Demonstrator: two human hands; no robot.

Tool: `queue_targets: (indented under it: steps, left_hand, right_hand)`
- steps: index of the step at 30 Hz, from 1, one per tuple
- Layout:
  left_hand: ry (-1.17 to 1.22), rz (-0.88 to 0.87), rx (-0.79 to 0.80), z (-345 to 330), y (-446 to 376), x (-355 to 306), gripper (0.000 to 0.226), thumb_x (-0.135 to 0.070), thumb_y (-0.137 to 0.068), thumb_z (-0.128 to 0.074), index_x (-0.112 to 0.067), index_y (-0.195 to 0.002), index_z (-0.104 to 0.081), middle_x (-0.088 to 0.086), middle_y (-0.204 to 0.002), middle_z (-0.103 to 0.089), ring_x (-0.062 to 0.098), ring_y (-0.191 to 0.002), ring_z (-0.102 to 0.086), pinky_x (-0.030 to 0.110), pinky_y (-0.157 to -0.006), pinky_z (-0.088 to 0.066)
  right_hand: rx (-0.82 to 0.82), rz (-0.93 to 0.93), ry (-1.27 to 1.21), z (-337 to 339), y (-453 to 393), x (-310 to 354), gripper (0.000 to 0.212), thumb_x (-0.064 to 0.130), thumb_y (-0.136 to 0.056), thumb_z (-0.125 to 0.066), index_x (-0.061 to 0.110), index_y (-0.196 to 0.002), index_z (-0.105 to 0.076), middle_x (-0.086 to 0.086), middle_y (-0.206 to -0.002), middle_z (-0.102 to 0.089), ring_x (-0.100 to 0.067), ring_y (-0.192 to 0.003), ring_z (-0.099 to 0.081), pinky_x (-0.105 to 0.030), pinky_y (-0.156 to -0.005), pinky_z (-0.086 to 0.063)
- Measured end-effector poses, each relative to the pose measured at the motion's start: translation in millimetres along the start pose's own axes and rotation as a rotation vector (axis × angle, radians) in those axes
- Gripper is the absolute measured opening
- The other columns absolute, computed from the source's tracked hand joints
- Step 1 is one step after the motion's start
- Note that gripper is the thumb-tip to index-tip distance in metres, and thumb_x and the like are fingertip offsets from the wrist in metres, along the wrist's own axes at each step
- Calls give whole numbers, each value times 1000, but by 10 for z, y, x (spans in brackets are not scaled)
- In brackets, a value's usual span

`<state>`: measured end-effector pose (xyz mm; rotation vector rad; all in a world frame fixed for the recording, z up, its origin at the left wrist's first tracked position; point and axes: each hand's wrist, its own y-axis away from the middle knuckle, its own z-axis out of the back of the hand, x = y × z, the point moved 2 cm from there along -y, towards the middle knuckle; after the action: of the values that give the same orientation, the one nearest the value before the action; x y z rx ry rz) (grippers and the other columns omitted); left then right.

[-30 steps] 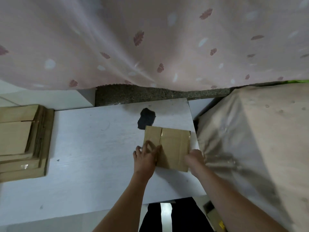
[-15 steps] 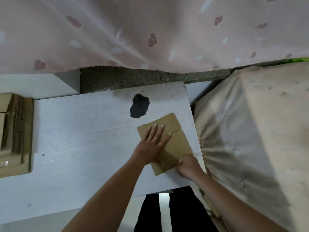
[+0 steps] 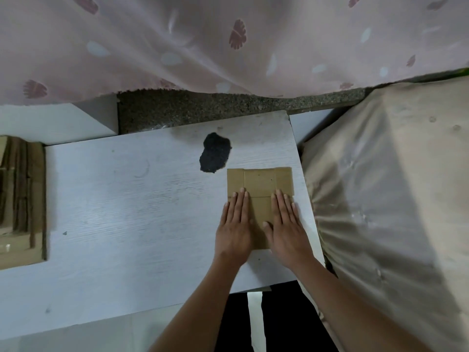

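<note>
A flat brown cardboard piece point(image 3: 259, 184) with fold creases lies squarely on the white board point(image 3: 132, 212), near its right edge. My left hand point(image 3: 234, 228) rests flat on the cardboard's left side, fingers straight and pointing away from me. My right hand point(image 3: 285, 228) lies flat on its right side in the same way, palm down. The near part of the cardboard is hidden under both hands.
A dark patch point(image 3: 215, 156) marks the board just beyond the cardboard. A stack of flat cardboard point(image 3: 21, 201) sits at the left edge. A large plastic-covered bundle point(image 3: 396, 199) stands close on the right. A pink patterned curtain point(image 3: 228, 41) hangs behind.
The cardboard has turned from a tilted position to square with the board. My right hand moved from gripping its near corner to lying flat on top; both hands now press it.
</note>
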<state>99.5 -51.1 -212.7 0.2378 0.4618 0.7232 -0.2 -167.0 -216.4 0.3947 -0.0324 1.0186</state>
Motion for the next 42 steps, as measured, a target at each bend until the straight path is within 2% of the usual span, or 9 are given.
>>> queue_targets:
  steps: [12,16,18,22,27,31,34,40,42]
  left_hand:
    - [9,58,-54,-218,10,-165,63,-40,-106,-9,-10,-159,5,5,-167,13,18,-153,17,38,-126,5]
    - [-1,184,11,-139,12,-232,65,-40,-105,-13,-20,-156,21,6,-164,27,22,-151,25,48,-124,11]
    - [26,331,54,-72,31,-310,74,-39,-106,-30,-31,-155,25,12,-162,30,33,-152,18,57,-122,6]
    - [224,639,-1,223,27,-467,89,-19,-95,-63,-27,-156,1,23,-156,-12,38,-133,-38,46,-107,-41]
    - [629,813,-7,480,27,-261,48,-4,-92,-61,-9,-136,-44,19,-132,-47,35,-111,-56,43,-101,-49]
    - [707,821,-23,685,211,-181,28,-5,-92,-55,-6,-119,-58,14,-121,-61,31,-108,-59,40,-93,-53]
    - [861,828,-82,847,383,-228,36,-23,-93,-67,-10,-125,-56,8,-123,-64,30,-111,-61,38,-90,-50]
    - [1085,880,-356,1169,807,-364,39,-31,-92,-71,-16,-123,-53,7,-121,-65,25,-103,-61,39,-89,-52]
    - [1100,921,-467,1252,960,-400,36,-31,-92,-71,-18,-120,-53,3,-115,-64,21,-96,-59,34,-82,-49]
  right_hand:
    - [-79,-1,-29,-90,-8,-24,65,42,-105,-30,13,-160,-10,-8,-167,-4,-20,-154,-1,-44,-125,-10]
    - [-125,-65,-22,160,-53,4,61,36,-95,-56,13,-149,-40,-12,-154,-33,-32,-143,-33,-50,-118,-26]
    - [-165,-270,-114,283,-61,-47,57,30,-88,-66,10,-138,-48,-16,-138,-43,-36,-127,-46,-47,-106,-39]
    - [3,-685,-576,333,-33,-132,50,30,-91,-68,7,-130,-48,-17,-121,-60,-32,-106,-61,-30,-79,-45]
    - [165,-855,-847,398,-59,-246,43,32,-78,-73,12,-115,-64,-8,-104,-68,-25,-91,-66,-37,-79,-56]
    - [198,-767,-973,588,-84,-273,37,28,-81,-78,11,-112,-65,-5,-99,-71,-22,-87,-67,-31,-71,-54]
    - [165,-678,-1002,816,-71,-235,35,30,-82,-79,14,-107,-60,-4,-98,-69,-19,-84,-65,-28,-66,-50]
    - [89,-369,-948,1357,-21,63,28,29,-85,-76,28,-104,-54,12,-96,-62,0,-83,-57,-20,-60,-41]
    - [115,-258,-942,1459,-15,198,27,27,-88,-74,25,-107,-55,9,-99,-62,-6,-87,-59,-20,-66,-44]
